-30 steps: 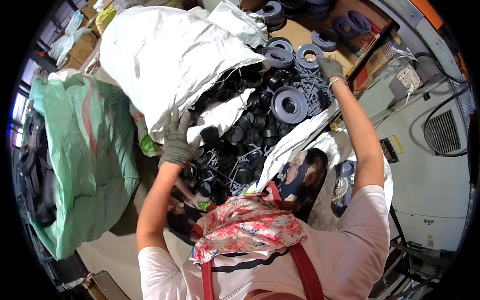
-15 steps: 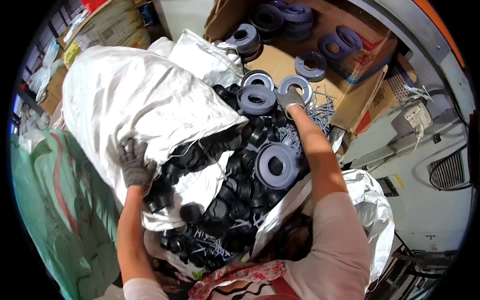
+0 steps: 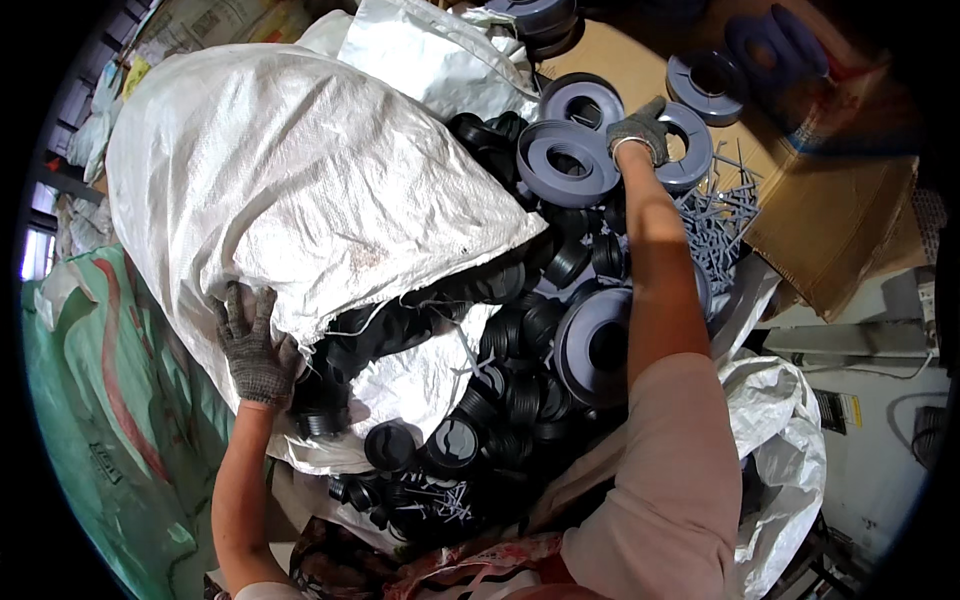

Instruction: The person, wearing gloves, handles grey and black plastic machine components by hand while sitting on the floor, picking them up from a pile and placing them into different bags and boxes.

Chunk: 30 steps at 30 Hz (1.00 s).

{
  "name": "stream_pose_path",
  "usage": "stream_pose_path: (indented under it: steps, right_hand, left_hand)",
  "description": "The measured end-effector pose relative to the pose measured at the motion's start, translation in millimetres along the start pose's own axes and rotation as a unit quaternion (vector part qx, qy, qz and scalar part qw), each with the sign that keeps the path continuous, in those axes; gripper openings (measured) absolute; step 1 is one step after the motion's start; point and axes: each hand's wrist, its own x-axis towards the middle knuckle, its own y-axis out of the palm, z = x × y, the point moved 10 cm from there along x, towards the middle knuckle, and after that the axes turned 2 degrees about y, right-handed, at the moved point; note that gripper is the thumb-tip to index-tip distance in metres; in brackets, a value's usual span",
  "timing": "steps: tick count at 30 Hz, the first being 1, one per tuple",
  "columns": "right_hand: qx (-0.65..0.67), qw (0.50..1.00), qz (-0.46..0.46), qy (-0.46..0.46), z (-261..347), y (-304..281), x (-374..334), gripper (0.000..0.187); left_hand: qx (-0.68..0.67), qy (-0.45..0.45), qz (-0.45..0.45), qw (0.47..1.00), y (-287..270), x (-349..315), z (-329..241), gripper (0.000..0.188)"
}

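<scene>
My left hand (image 3: pixel 252 345), in a grey knit glove, lies with fingers spread on the side of a large white woven sack (image 3: pixel 290 180) near its mouth. Black ribbed plastic caps (image 3: pixel 457 442) spill from that mouth. Farther right, my gloved right hand (image 3: pixel 638 133) reaches out with its fingers bent over the left rim of a grey plastic ring (image 3: pixel 699 165); part of the grip is hidden. Beside that hand sits a deeper grey ring (image 3: pixel 535 165), with another ring (image 3: pixel 560 97) just behind it. A larger grey ring (image 3: pixel 578 345) rests among the caps, partly behind my right forearm.
An opened cardboard box (image 3: pixel 840 225) at the far right holds more grey rings (image 3: pixel 690 85). Thin grey plastic pegs (image 3: pixel 722 220) lie heaped near its flap. A green sack (image 3: pixel 150 400) stands at left, and a crumpled white sack (image 3: pixel 780 420) at right.
The view has moved closer, so the box sits higher and farther right. My right hand has gone from the near side of the grey ring to its left rim. My left hand stays on the sack.
</scene>
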Motion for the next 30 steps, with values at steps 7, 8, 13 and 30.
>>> stream_pose_path:
  steps: [7, 8, 13, 30]
  right_hand:
    - [0.032, 0.934, 0.238, -0.263, -1.5, 55.7, -34.0, 0.076]
    - [-0.040, 0.951, 0.198, -0.235, -25.7, 26.2, -56.8, 0.079]
    - [-0.029, 0.909, 0.270, -0.317, -44.9, -28.5, -209.8, 0.090]
    - [-0.194, 0.959, -0.104, -0.177, -31.1, -95.7, -2.3, 0.097]
  left_hand:
    - [0.010, -0.007, -0.010, 1.000, -3.8, -5.2, 6.5, 0.064]
    - [-0.012, 0.022, -0.047, 0.999, -6.2, 6.0, -5.1, 0.063]
    - [-0.014, 0.004, -0.030, 0.999, -11.0, 9.7, -7.9, 0.060]
    - [-0.021, 0.001, -0.032, 0.999, -2.0, 7.6, -2.1, 0.061]
